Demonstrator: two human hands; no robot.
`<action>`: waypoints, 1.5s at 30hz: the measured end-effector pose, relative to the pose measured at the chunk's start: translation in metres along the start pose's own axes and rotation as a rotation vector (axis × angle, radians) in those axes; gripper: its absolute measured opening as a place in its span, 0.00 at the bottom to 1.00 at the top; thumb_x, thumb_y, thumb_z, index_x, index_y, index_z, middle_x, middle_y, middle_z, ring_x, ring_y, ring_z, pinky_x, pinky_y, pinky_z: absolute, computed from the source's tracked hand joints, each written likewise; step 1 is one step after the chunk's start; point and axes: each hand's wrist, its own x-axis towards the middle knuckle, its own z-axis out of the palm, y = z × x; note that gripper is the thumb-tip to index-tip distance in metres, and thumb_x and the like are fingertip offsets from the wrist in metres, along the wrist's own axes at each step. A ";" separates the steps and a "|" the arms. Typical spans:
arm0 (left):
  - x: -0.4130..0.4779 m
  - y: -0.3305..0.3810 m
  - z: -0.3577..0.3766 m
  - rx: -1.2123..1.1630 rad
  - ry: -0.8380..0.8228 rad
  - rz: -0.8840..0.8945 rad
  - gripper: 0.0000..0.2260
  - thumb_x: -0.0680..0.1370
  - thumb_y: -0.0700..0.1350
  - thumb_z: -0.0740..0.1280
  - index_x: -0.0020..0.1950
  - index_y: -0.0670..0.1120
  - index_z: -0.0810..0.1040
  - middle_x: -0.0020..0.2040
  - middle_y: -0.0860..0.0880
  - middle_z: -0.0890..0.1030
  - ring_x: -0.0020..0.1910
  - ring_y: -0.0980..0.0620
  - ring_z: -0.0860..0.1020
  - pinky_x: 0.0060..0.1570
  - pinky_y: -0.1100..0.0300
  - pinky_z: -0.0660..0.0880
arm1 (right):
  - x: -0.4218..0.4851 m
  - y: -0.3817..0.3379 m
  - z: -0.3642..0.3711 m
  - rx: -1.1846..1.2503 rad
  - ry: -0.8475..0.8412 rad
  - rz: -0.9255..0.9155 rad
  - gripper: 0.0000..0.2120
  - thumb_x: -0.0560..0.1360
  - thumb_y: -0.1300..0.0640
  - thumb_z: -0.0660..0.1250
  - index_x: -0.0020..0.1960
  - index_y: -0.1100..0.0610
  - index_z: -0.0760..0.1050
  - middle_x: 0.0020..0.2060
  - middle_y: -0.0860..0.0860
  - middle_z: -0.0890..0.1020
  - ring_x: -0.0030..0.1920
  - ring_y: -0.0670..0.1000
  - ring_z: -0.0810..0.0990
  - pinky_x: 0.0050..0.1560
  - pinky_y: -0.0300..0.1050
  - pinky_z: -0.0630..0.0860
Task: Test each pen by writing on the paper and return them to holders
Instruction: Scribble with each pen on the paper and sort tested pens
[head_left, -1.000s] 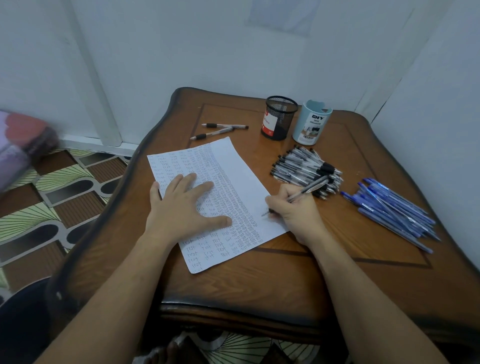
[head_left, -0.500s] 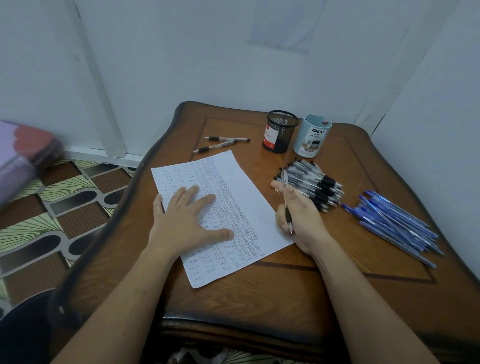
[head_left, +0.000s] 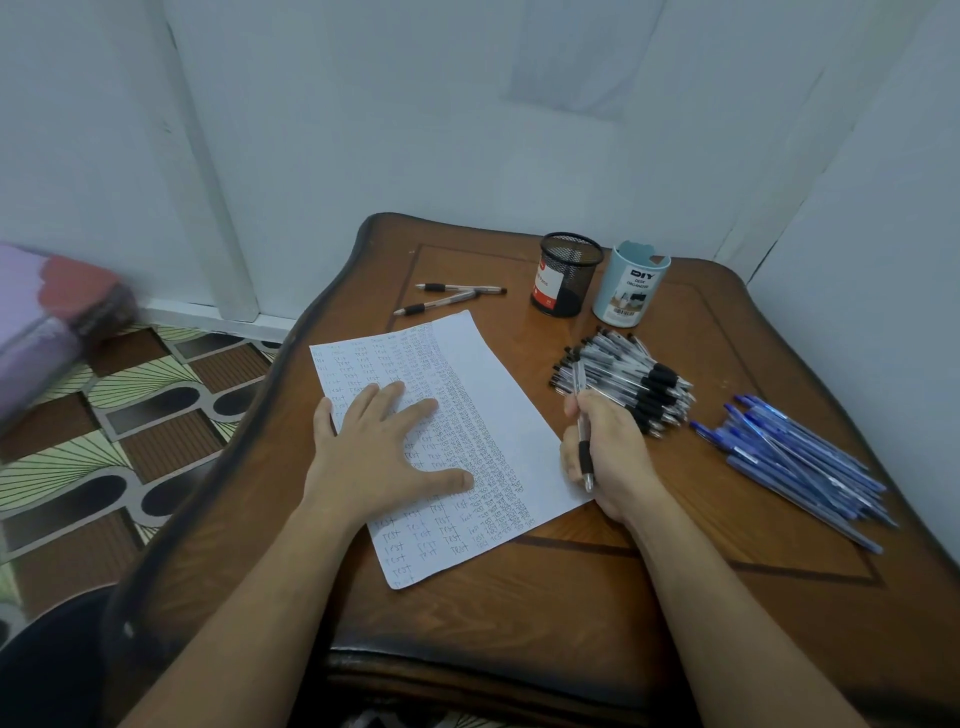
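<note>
Head view: we've got our left hand (head_left: 384, 452) flat on the paper (head_left: 498, 395), fingers straight and spread, pinning the sheet to the tabletop (head_left: 571, 603). Our right hand (head_left: 613, 462) sits at the sheet's right edge, fingers curled round one black-grip pen (head_left: 585, 460); its tip points back toward us and the barrel runs up past the knuckles. We can't tell if the tip touches the paper. The sheet is covered in columns of "test". A pile of black-grip pens (head_left: 639, 379) lies just beyond the right hand, a pile of blue pens (head_left: 795, 462) further right. Black mesh holder (head_left: 566, 275) and light blue holder (head_left: 629, 291) stand side by side at the far edge. Two loose pens (head_left: 452, 297) lie left of the holders.
</note>
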 end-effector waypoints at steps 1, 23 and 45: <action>0.000 0.000 0.000 0.001 -0.003 -0.001 0.46 0.62 0.83 0.54 0.77 0.66 0.56 0.81 0.56 0.48 0.80 0.52 0.43 0.74 0.38 0.34 | -0.001 -0.001 0.000 -0.015 -0.007 0.001 0.18 0.85 0.57 0.49 0.42 0.59 0.72 0.19 0.54 0.69 0.20 0.51 0.64 0.26 0.46 0.60; -0.001 0.003 -0.004 0.027 -0.031 -0.014 0.49 0.58 0.83 0.48 0.78 0.66 0.53 0.81 0.57 0.45 0.80 0.52 0.41 0.73 0.38 0.31 | 0.086 -0.084 -0.074 -1.280 -0.013 0.033 0.13 0.81 0.59 0.66 0.63 0.60 0.80 0.60 0.57 0.82 0.58 0.57 0.81 0.60 0.51 0.78; -0.002 0.003 -0.005 -0.020 -0.024 -0.003 0.46 0.63 0.83 0.54 0.78 0.66 0.53 0.81 0.57 0.44 0.80 0.52 0.40 0.72 0.38 0.29 | 0.090 -0.071 -0.046 -0.836 0.020 -0.165 0.18 0.81 0.56 0.67 0.69 0.43 0.75 0.61 0.52 0.79 0.58 0.50 0.76 0.57 0.47 0.73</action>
